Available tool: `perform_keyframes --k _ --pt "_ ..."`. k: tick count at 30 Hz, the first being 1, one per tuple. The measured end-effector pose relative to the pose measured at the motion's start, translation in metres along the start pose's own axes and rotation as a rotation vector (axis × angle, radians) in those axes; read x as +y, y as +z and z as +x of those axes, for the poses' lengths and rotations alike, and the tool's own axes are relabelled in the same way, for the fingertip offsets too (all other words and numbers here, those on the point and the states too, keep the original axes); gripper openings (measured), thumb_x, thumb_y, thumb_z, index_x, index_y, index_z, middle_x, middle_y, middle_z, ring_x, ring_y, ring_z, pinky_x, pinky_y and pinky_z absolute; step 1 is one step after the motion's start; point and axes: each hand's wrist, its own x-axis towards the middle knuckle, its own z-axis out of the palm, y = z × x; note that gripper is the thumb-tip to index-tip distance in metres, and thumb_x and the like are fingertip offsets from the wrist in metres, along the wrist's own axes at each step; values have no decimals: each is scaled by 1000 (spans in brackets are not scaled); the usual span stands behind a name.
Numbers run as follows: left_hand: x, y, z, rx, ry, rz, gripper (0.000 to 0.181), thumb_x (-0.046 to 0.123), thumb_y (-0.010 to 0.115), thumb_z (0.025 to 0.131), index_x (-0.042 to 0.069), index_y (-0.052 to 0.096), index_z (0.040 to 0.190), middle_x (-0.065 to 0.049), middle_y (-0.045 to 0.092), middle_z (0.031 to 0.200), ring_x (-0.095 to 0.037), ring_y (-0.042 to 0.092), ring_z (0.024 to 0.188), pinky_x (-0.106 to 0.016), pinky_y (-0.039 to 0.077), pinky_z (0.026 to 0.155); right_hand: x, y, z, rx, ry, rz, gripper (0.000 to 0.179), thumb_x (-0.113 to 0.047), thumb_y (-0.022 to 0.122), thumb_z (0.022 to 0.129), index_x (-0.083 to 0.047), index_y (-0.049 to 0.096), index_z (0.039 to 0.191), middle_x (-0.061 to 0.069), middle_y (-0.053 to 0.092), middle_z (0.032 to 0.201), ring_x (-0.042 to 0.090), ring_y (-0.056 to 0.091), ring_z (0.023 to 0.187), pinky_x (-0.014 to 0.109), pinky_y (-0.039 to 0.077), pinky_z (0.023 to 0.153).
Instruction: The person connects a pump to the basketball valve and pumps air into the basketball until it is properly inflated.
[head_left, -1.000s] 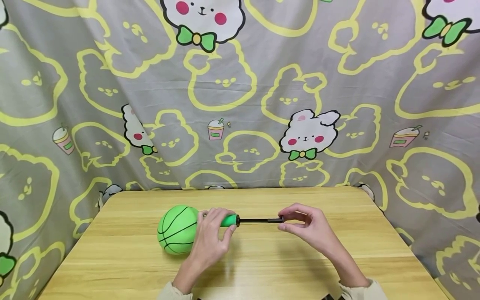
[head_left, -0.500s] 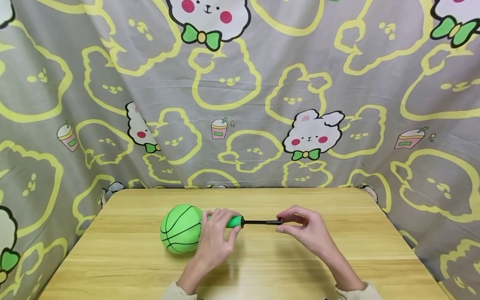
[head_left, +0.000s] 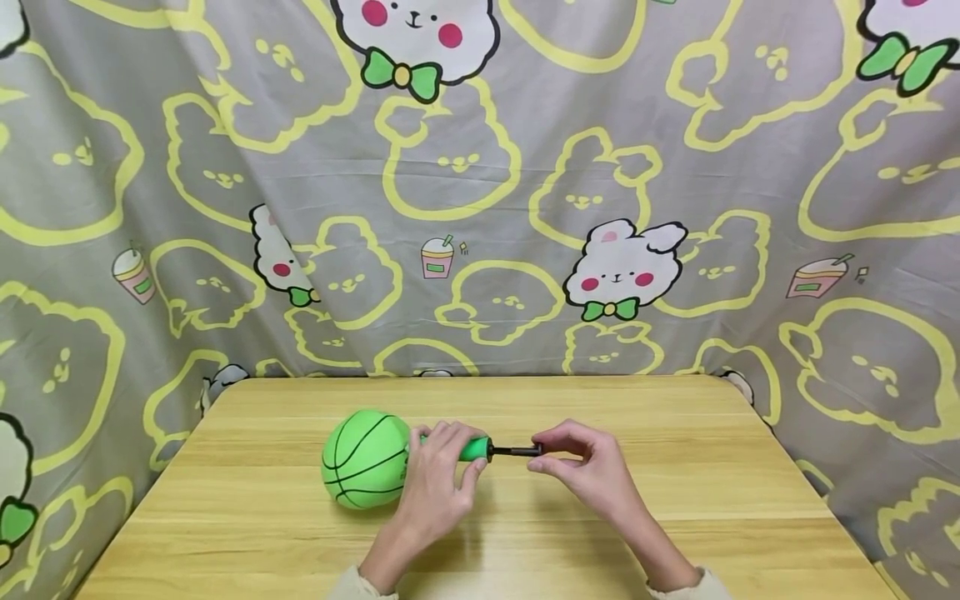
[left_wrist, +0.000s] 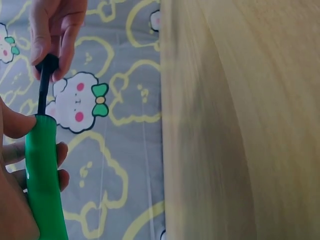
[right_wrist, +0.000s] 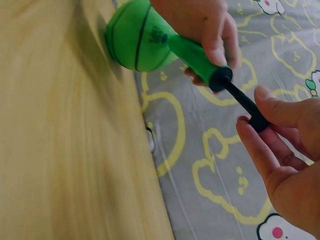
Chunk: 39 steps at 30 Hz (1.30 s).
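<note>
A small hand pump with a green barrel (head_left: 474, 450) and a black rod lies level above the table. My left hand (head_left: 438, 475) grips the barrel, fingers wrapped round it in the left wrist view. The black handle (right_wrist: 258, 122) at the rod's end is pinched between thumb and fingers of my right hand (head_left: 588, 467). Part of the rod (left_wrist: 44, 92) shows between barrel and handle. Left of the pump sits a green ball (head_left: 366, 458) with black basketball lines. In the right wrist view the pump's far end meets the ball at a dark spot.
Beneath the hands is a light wooden table (head_left: 262, 533). A grey curtain (head_left: 480, 192) with yellow outlines and white cartoon animals hangs behind the table and along its sides.
My right hand has moved left toward the left hand, and less of the black rod shows. The left hand keeps its grip on the barrel; the ball stays beside it.
</note>
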Motion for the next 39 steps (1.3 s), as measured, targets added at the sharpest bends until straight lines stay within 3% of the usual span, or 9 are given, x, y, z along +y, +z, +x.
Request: perform_keyframes --k 8,12,22,31,39 --pt "4 2 -1 -27 -8 -13 24 17 73 87 18 70 110 4 70 102 -14 59 94 -48 34 94 2 9 -2 17 7 8 23 -4 87 78 -4 76 98 22 72 101 26 74 94 36 60 75" --pt "5 4 -2 -29 -5 -4 25 16 75 85 18 70 109 5 70 101 -14 59 93 -48 33 94 5 14 -3 18 16 16 25 -3 87 77 0 75 99 19 73 100 30 74 94 36 60 75" --pt "8 10 -4 -44 20 15 25 18 74 84 19 71 109 6 69 100 -13 61 93 -49 34 94 11 26 -4 20 36 14 25 -4 88 76 -3 77 98 21 72 102 23 74 96 34 60 76" --pt "5 8 -2 -62 26 21 25 22 74 86 21 69 111 7 70 104 -11 61 96 -48 36 96 5 17 -2 -63 22 -20 23 -5 86 81 -7 74 101 21 69 105 27 72 100 34 59 78" --pt "1 5 -1 -52 1 3 25 22 74 87 21 69 111 7 70 108 -11 61 100 -46 37 95 -3 3 1 -84 42 -15 24 -3 85 81 -10 74 100 9 71 103 26 72 99 35 60 78"
